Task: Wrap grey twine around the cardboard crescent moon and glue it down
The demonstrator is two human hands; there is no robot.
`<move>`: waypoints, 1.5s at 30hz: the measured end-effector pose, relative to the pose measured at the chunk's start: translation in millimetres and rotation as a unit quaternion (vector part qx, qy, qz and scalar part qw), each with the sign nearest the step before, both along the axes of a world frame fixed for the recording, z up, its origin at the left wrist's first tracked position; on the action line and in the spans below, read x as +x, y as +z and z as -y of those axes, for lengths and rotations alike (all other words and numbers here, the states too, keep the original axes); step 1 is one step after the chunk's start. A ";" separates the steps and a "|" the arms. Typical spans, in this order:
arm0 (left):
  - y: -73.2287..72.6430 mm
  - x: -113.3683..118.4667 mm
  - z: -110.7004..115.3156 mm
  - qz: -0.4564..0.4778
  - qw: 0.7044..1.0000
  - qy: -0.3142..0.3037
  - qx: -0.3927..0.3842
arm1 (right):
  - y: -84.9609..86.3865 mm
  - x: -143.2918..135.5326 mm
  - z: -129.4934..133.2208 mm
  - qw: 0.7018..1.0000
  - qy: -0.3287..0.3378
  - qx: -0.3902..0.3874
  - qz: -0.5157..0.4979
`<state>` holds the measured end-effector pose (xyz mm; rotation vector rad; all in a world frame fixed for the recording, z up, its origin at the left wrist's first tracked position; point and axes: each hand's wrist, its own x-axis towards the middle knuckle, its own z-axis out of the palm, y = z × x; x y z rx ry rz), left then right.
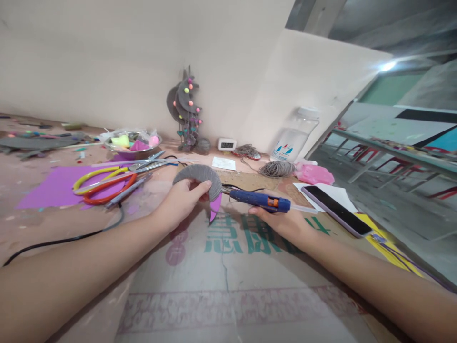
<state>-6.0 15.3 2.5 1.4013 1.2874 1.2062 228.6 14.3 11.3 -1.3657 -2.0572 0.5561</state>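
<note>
My left hand (189,197) pinches a crescent shape (200,174) wound with grey yarn, held above a cardboard sheet (200,295). Its lower tip is unwrapped and shows purple (215,206). In my right hand (278,219) lies a blue hot glue gun (253,199), my fingers closed round its far side. The gun's nozzle points left, close beside the crescent's tip; whether they touch I cannot tell. A clear glue stick (303,208) sticks out of the gun's back end.
Left lie scissors with yellow and red handles (107,188) on a purple sheet (46,188), behind them a metal bowl (137,151). A decorated hanging crescent (183,100), timer (227,144), yarn (276,169) and plastic bottle (294,136) stand along the wall. A phone (335,209) lies right.
</note>
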 end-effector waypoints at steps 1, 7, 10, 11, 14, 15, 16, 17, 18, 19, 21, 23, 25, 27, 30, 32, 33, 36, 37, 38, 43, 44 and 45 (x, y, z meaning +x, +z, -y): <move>-0.4 -0.2 -0.5 0.000 1.000 0.000 0.000 | -0.4 0.6 0.0 1.000 -0.001 0.001 0.000; 1.0 0.1 0.1 0.015 1.000 0.006 -0.004 | -7.2 4.0 -5.1 1.000 -0.010 -0.004 0.003; 2.3 1.0 1.6 0.020 0.999 0.016 -0.022 | -8.6 2.2 -9.5 1.000 -0.002 -0.010 -0.022; 2.6 1.2 1.9 0.020 0.999 0.017 -0.024 | -7.0 1.0 -10.0 0.999 0.002 -0.011 -0.032; 2.9 1.2 1.9 0.018 1.000 0.011 -0.018 | 4.5 -1.5 -7.3 0.999 -0.008 -0.012 -0.039; 3.0 1.2 1.8 0.017 1.000 0.008 -0.015 | 9.6 -1.2 -5.9 0.999 -0.012 -0.006 -0.038; 3.1 1.1 1.6 0.017 1.000 0.005 -0.013 | 14.7 -0.2 -4.8 0.999 -0.015 0.006 -0.034; 3.1 1.0 1.5 0.017 1.000 0.002 -0.011 | 19.3 1.5 -4.5 0.999 -0.013 0.023 -0.029; 3.0 0.9 1.3 0.016 1.000 0.002 -0.008 | 23.2 3.6 -5.2 0.999 -0.009 0.045 -0.026; 2.7 0.8 1.0 0.014 1.000 0.003 -0.005 | 26.2 5.9 -7.0 0.998 -0.003 0.064 -0.027; 1.7 0.6 0.4 0.017 1.000 0.004 0.003 | 29.9 9.8 -14.8 0.996 0.002 0.086 -0.038; 0.6 0.5 -0.4 0.026 1.000 -0.002 0.005 | 31.7 10.5 -28.5 0.996 -0.009 0.079 -0.048; -0.1 0.5 -1.0 0.036 0.999 -0.006 0.005 | 33.1 7.0 -47.9 0.998 -0.036 0.054 -0.027; 0.1 0.7 -1.0 0.038 0.999 -0.002 0.002 | 33.6 -0.1 -72.1 0.997 -0.067 0.047 0.018; 1.7 1.5 -0.2 0.036 0.999 -0.005 0.000 | 29.8 -13.3 -111.2 0.992 -0.094 0.056 0.070; 2.9 2.5 0.4 0.038 0.999 -0.006 -0.002 | 23.5 -20.6 -133.9 0.991 -0.100 0.050 0.078; 3.3 2.9 0.6 0.037 0.999 -0.004 -0.005 | 19.7 -23.1 -143.2 0.990 -0.101 0.049 0.082; 3.5 3.7 0.7 0.026 0.999 0.012 -0.015 | 8.7 -24.5 -161.9 0.989 -0.100 0.031 0.103; 3.2 3.7 0.6 0.024 1.000 0.013 -0.016 | 6.2 -22.7 -165.0 0.989 -0.098 0.025 0.111; 2.8 3.6 0.3 0.024 0.999 0.013 -0.016 | 4.7 -19.8 -166.5 0.988 -0.094 0.021 0.119; 1.0 3.8 -1.7 0.040 0.999 0.022 -0.017 | 11.8 2.2 -145.7 0.985 -0.075 0.053 0.145; 0.9 3.9 -2.0 0.043 0.999 0.021 -0.017 | 15.3 5.4 -135.2 0.984 -0.076 0.073 0.146; 0.8 4.0 -2.3 0.047 0.999 0.018 -0.015 | 19.1 7.3 -122.8 0.982 -0.074 0.094 0.146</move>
